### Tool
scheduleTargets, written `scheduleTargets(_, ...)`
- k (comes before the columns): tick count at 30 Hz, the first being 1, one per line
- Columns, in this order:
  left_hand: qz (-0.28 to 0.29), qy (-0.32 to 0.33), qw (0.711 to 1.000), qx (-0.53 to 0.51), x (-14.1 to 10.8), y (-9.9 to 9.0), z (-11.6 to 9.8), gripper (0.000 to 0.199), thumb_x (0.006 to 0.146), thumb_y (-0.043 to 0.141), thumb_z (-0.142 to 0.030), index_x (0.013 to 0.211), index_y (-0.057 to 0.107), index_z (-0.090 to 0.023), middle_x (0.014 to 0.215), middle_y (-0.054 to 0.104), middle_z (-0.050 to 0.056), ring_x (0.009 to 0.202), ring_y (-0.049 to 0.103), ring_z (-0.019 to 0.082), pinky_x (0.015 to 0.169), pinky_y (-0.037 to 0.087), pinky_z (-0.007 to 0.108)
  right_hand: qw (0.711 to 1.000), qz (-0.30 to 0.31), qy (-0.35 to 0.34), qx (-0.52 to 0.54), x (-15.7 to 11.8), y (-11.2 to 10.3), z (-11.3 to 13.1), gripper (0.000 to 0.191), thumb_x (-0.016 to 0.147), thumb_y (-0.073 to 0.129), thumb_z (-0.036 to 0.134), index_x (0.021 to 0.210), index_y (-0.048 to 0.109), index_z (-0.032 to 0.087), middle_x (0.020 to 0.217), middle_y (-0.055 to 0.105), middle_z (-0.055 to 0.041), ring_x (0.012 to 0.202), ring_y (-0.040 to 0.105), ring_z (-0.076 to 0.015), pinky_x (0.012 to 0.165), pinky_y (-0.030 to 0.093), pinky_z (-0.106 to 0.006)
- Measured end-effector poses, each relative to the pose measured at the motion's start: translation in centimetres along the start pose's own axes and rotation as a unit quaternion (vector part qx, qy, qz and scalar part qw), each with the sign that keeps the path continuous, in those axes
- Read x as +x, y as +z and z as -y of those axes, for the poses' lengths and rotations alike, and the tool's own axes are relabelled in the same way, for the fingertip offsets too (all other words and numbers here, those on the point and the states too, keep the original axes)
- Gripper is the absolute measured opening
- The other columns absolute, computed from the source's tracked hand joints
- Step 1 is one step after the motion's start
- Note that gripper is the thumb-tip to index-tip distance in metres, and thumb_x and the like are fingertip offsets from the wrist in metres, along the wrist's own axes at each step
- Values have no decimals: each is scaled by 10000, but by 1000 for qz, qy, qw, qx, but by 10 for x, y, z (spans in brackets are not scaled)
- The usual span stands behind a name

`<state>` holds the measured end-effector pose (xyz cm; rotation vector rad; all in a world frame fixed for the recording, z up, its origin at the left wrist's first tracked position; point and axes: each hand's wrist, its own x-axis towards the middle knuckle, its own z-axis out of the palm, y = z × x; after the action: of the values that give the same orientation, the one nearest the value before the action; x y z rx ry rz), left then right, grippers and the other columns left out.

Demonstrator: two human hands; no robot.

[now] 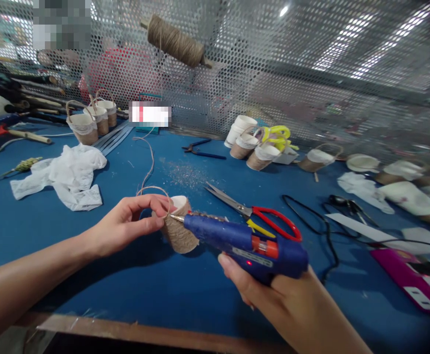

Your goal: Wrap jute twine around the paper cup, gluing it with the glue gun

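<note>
My right hand (270, 295) is wrapped round a blue hot glue gun (222, 236) with a small red light lit on its side. Its metal nozzle meets the upper side of a small cup (181, 233), white inside and covered in brown twine. My left hand (141, 216) pinches the twine (153, 189) against the cup's rim, thumb and fingers closed. The cup tilts slightly, and its left side is partly behind my fingers. From there the twine trails back across the blue table toward a spool (176, 42) hung on the mesh.
Red- and yellow-handled scissors (252, 211) lie just behind the glue gun. Pliers (203, 150), white lace (67, 172), finished-looking twine cups (84, 128) and white cups (240, 130) stand farther back. A black cable (322, 226) and a magenta power strip (407, 280) are at right.
</note>
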<state>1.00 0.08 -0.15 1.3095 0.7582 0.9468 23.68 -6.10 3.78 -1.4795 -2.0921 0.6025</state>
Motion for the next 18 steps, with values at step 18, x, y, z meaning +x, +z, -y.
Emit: scheduleTargets(18,0,-1,1000,6,0,0,-2,46,734,615,-176,690,613,-162,1008,652,69,1091,524,270,934,364,436,997,-47,57,18,6,-3,-8,318,823,494,334,528,436,232,475,532,18,456,540,-127,467,471,-247)
